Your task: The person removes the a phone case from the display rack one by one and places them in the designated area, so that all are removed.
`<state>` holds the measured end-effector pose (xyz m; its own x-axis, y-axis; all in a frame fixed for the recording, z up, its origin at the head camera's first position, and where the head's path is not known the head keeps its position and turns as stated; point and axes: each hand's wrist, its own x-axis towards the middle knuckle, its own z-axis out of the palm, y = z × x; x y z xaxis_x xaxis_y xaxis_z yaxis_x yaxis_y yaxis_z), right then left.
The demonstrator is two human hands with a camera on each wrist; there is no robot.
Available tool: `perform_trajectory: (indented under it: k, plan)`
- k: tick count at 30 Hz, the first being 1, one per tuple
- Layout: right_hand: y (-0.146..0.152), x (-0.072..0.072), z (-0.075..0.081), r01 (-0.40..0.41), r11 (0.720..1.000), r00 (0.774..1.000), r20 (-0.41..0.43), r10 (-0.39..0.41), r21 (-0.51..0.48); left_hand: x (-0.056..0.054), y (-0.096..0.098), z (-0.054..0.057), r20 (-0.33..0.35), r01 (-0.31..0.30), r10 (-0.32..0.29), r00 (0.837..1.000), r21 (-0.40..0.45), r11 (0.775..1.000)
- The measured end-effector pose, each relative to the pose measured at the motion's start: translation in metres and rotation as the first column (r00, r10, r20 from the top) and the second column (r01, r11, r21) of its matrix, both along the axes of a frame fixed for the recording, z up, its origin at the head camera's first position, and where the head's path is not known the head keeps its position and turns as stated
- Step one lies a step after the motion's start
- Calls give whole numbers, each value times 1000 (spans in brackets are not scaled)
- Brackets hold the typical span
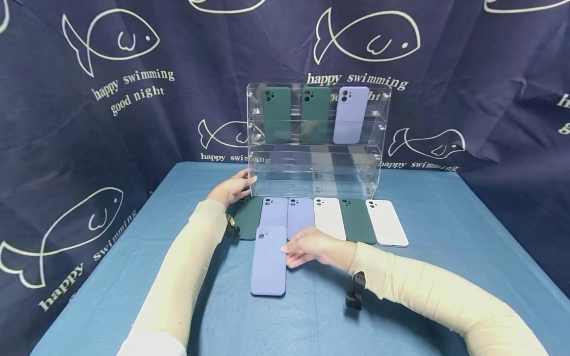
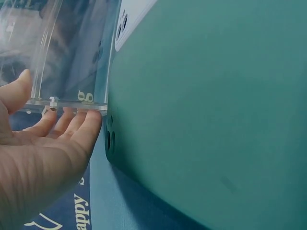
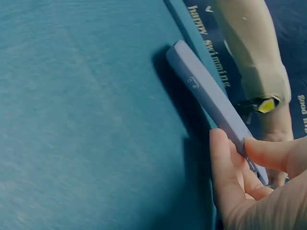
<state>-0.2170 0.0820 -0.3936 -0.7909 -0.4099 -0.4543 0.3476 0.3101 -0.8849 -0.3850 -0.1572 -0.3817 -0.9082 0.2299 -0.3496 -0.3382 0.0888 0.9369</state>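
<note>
My right hand pinches a lavender phone case by its right edge, between thumb and fingers. The right wrist view shows this case edge-on, tilted above the cloth with a shadow beneath. At the lower left corner of a clear acrylic display stand, my left hand holds the side panel. In the left wrist view the fingers touch the panel's outer face and the thumb lies across its edge. A green phone case lies beside my left wrist.
Two green cases and a lavender case stand on the top tier. A row before the stand includes lavender cases, white cases and another green case. Blue cloth covers the table; a fish-print curtain hangs behind.
</note>
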Motion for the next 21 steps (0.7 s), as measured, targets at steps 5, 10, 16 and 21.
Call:
perform_trajectory:
  k: [5,10,16,21]
  plan:
    - [-4,8,-6,11,999,1000,13,-12,38,0,-1,-1,1,-1,1,1000,-1,1000]
    - [-5,10,-8,4,998,1000,18,-6,60,-1,-2,-2,1,3,-3,1000,1,1000]
    - [-5,11,-7,-14,997,997,78,8,77,-1,-2,-2,7,12,-12,1000,-5,1000]
    - [-5,11,-9,-22,997,995,97,14,76,0,-2,0,14,13,-13,1000,-2,1000]
